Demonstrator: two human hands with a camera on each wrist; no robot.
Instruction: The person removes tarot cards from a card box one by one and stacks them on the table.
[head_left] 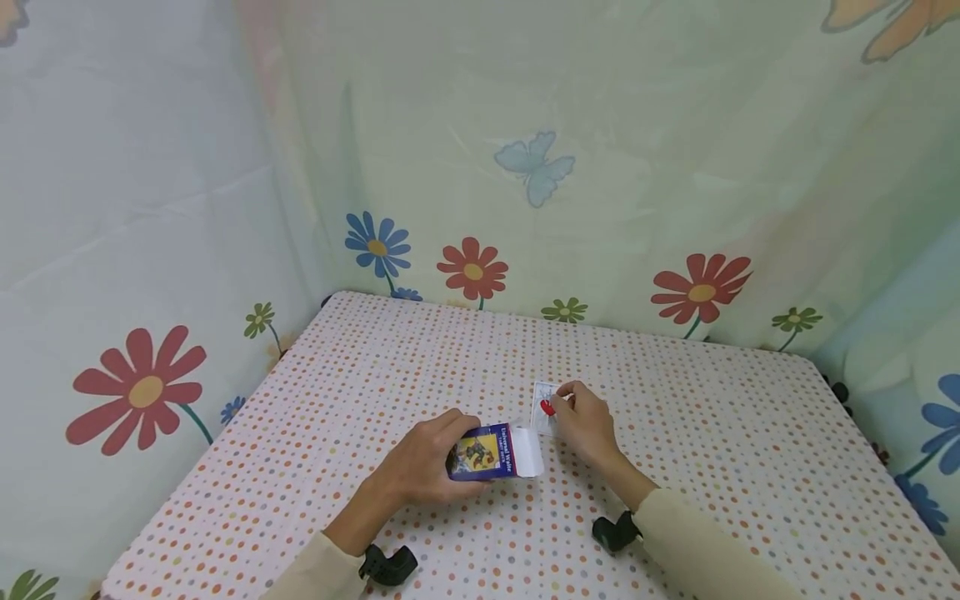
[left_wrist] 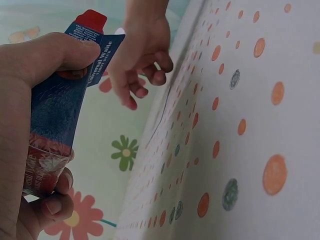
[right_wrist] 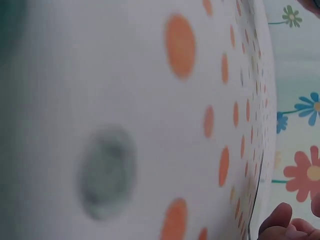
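In the head view my left hand (head_left: 429, 460) grips a blue tarot deck box (head_left: 480, 452) from its left side, thumb along the top. The box lettering begins "Universal Waite", and its white end flap (head_left: 527, 452) stands open toward the right. My right hand (head_left: 587, 423) hovers by a card (head_left: 544, 408) with a red heart on its face, covering the card's right part. In the left wrist view the right hand's fingers (left_wrist: 137, 90) are loosely bent and apart, with nothing between them. The card's thin edge (right_wrist: 256, 195) shows near those fingers in the right wrist view.
A dotted cloth covers the table (head_left: 420, 358). Flower-printed curtains (head_left: 600, 167) hang behind it and at both sides. A black wrist mount sits at each cuff, the left one (head_left: 388, 565) and the right one (head_left: 617, 532), low over the cloth.
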